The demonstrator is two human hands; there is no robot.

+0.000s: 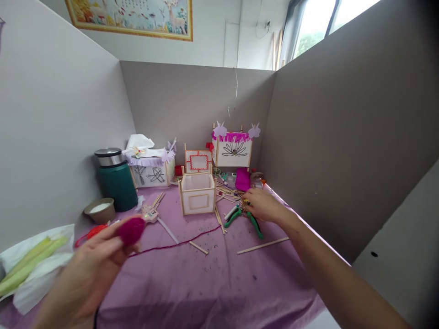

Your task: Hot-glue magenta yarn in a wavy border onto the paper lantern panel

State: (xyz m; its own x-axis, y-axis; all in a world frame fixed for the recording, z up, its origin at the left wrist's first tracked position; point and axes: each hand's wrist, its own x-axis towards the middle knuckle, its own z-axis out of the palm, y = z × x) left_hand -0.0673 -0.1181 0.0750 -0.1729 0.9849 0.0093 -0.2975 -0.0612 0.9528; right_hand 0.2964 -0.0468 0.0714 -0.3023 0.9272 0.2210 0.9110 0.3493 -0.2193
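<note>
Left fingers (109,246) pinch magenta yarn (132,231) — purple tablecloth (171,283), grey partitions (199,100).

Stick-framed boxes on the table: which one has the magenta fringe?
The back-right box, with a flower drawing on its front. The tissue box at left has a lilac fringe, and the middle box shows none.

A teal flask (118,188) stands just beside a small bowl (107,214); a framed picture (137,17) hangs on the wall (209,49)

From my feed, daylight glares through the window (317,27) (nearly white), the right partition (343,123) looks shaded, and darkness blurs the upper-right corner.
</note>
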